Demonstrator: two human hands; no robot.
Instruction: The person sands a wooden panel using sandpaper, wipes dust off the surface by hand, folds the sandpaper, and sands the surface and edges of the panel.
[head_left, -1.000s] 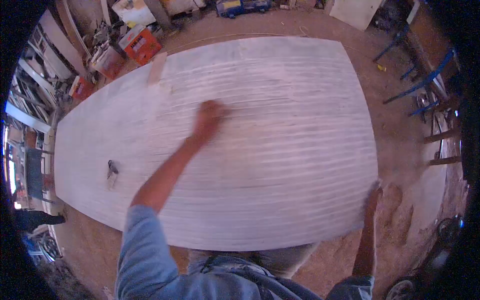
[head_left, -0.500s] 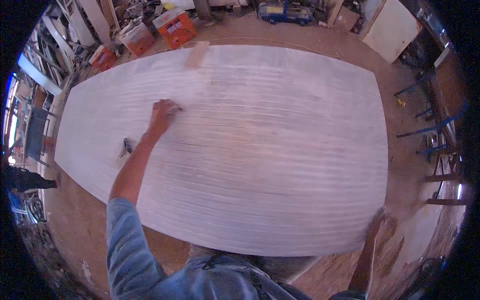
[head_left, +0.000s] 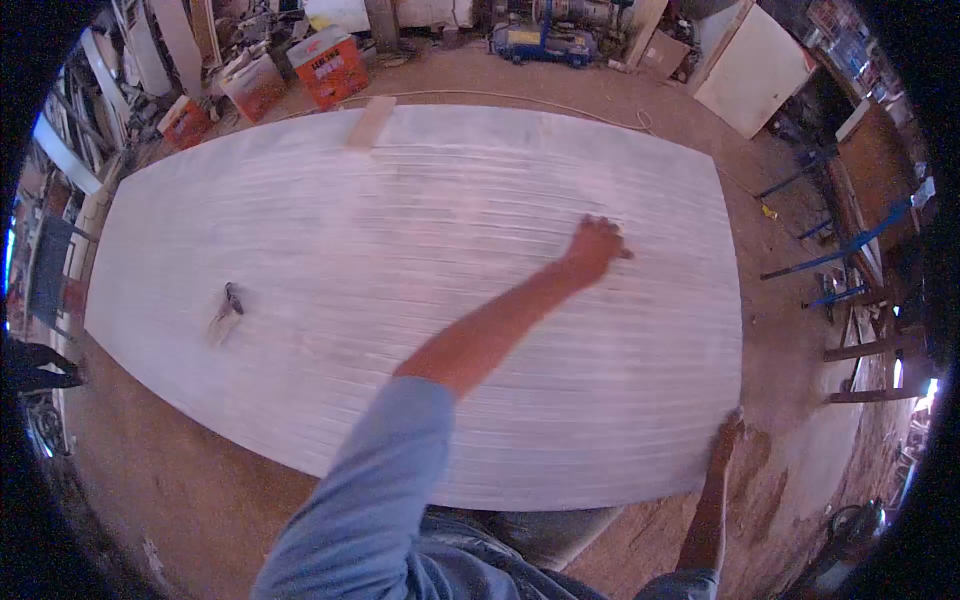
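A large whitish board (head_left: 300,220) with fine ridged streaks fills the middle. My left hand (head_left: 597,245) is on its upper right part, fingers curled down and pressed together; whatever lies under them is hidden. At the board's lower right edge is my right hand (head_left: 728,440), low and blurred, its fingers not clear. A small tool (head_left: 232,298) with a dark end and a pale part lies on the board's left side. Across the far edge rests a flat light-brown wooden piece (head_left: 371,122).
Orange-and-white boxes (head_left: 328,68) stand on the floor beyond the board. A blue machine (head_left: 543,42) and a loose cable (head_left: 560,106) lie at the back. On the right are a leaning pale panel (head_left: 755,70) and blue metal legs (head_left: 835,260). Dark legs, apparently a person's (head_left: 38,367), show far left.
My left hand swept left over the board, then far right to its upper right part. My right hand stays by the right edge. The camera view has shifted.
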